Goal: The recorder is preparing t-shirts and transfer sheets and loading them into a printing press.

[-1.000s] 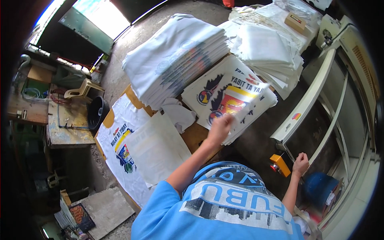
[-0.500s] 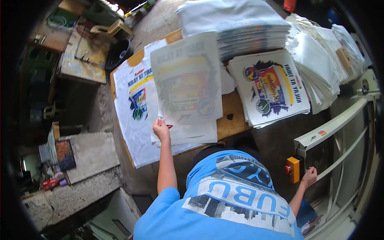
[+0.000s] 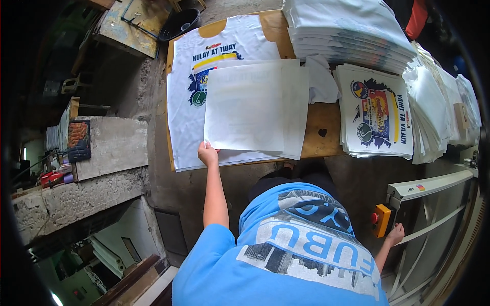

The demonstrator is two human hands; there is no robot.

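Observation:
My left hand (image 3: 208, 154) pinches the near left corner of a white paper sheet (image 3: 245, 112). The sheet lies nearly flat over other pale sheets (image 3: 295, 109), on top of a white printed T-shirt (image 3: 185, 130). Part of the shirt's colourful print shows beyond the sheet's left and far edges. Down at the right, my right hand (image 3: 394, 235) is closed around the end of a white metal bar (image 3: 434, 225) on a machine. Next to it is an orange box with a red button (image 3: 380, 220).
The shirt rests on a wooden board (image 3: 322, 120). To its right sit a stack of printed transfer sheets (image 3: 375, 115), a tall pile of folded white shirts (image 3: 352, 38) and loose white papers (image 3: 429, 104). A concrete ledge (image 3: 109, 145) stands at left.
The paper sheet, raised and showing a faint print through it, has come down onto the sheets and shirt. My left hand keeps its corner. The view has shifted; my right hand stays at the bar.

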